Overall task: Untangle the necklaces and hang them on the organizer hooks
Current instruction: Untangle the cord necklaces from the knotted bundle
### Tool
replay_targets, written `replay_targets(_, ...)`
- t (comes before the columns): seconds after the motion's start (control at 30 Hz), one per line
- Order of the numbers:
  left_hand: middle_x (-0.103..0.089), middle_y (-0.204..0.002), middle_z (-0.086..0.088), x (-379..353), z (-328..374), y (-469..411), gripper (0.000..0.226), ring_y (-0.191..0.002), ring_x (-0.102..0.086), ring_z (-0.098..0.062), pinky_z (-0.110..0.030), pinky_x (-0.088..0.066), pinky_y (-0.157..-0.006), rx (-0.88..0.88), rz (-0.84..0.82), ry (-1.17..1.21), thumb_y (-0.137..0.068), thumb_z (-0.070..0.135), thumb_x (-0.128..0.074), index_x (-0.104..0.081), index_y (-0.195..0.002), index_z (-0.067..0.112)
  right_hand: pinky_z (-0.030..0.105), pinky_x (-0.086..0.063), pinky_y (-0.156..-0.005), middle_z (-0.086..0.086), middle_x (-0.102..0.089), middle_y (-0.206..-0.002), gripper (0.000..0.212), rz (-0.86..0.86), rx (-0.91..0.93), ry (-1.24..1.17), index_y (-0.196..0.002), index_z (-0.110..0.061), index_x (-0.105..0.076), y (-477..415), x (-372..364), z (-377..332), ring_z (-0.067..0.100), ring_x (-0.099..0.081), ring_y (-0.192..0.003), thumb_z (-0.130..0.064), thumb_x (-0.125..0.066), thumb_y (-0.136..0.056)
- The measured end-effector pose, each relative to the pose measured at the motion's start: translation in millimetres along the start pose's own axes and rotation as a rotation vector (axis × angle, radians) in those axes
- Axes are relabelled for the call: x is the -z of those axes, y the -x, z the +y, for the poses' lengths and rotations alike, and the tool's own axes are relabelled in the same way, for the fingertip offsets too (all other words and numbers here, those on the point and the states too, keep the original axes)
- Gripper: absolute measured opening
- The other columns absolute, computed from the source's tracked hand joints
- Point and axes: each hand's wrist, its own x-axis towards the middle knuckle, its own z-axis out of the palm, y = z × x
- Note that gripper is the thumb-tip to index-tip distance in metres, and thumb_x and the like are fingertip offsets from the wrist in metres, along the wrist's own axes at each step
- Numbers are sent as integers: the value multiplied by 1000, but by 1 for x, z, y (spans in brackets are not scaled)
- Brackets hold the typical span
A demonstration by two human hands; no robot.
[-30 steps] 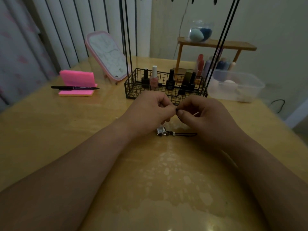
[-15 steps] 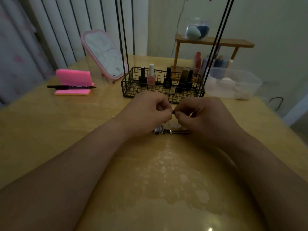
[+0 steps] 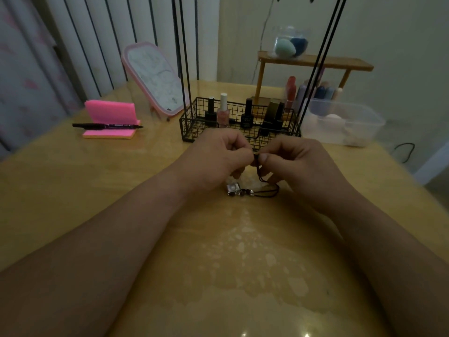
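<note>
Necklace cord (image 3: 263,177) pinched between both hands, left (image 3: 216,158) and right (image 3: 298,164), fingers curled.

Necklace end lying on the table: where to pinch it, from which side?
Probably the dark cord just right of the beads, pinched from above on the near side: it lies there as a thin loop on the table, and the left hand and right hand, both pinching its upper part, crowd the far side.
</note>
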Motion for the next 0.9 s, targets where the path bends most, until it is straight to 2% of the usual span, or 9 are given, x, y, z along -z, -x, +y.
replay_targets(0.13,-63,-61,3,1,-1,-1,15,-58,-59,-10,-25,-49,-57,0,18,2,-95,10,-69,-68,-82,17,21,-57,-74,-12,-74,-98,17,-9,54,138,-106,-34,-71,0,2,5,4,-70,-91,-20,-68,-97)
replay_targets(0.2,-64,-61,3,0,-1,-1,12,-57,-59,-9,-27,-51,-58,-20,17,-27,-92,13,-71,-69,-82,18,20,-56,-75,-15,-72,-99,15,-5,106,201,-107,-33,-70,1,2,3,3,-68,-95,-25,-71,-95)
replay_targets(0.3,-63,-59,6,-2,-1,0,7,-57,-59,-7,-34,-55,-62,-31,1,-62,-87,19,-73,-69,-82,18,20,-55,-74,-17,-70,-92,9,13,168,271,-102,-29,-72,2,0,2,2,-66,-92,-23,-72,-95)
replay_targets(0.47,-62,-59,6,-2,0,0,10,-57,-59,-8,-28,-54,-60,-11,13,-62,-92,13,-70,-68,-83,15,20,-52,-71,-18,-67,-88,6,2,179,363,-100,-30,-70,1,1,3,0,-63,-88,-24,-68,-98)
replay_targets(0.6,-65,-66,1,0,2,0,14,-61,-62,-11,-27,-53,-62,45,3,37,-99,17,-65,-69,-86,11,17,-48,-69,-15,-65,-87,6,1,174,332,-100,-31,-65,1,-2,2,2,-61,-86,-26,-61,-103)
replay_targets(0.77,-69,-73,-1,4,2,0,13,-68,-65,-14,-33,-56,-71,57,-64,72,-100,22,-67,-72,-95,11,27,-52,-67,-11,-65,-87,8,-11,159,252,-99,-29,-64,1,-2,2,8,-62,-82,-27,-59,-104)
replay_targets(0.83,-69,-74,-2,5,2,-1,13,-69,-66,-17,-39,-56,-73,65,-75,76,-101,22,-66,-71,-94,11,30,-54,-69,-10,-66,-87,8,-19,151,222,-98,-29,-64,2,-2,2,8,-62,-82,-27,-59,-104)
replay_targets(0.9,-68,-75,-3,5,3,-1,16,-68,-65,-17,-39,-56,-72,76,-82,85,-101,25,-66,-71,-93,12,29,-53,-68,-11,-66,-85,8,-18,160,220,-97,-29,-64,2,-2,1,8,-62,-80,-27,-60,-103)
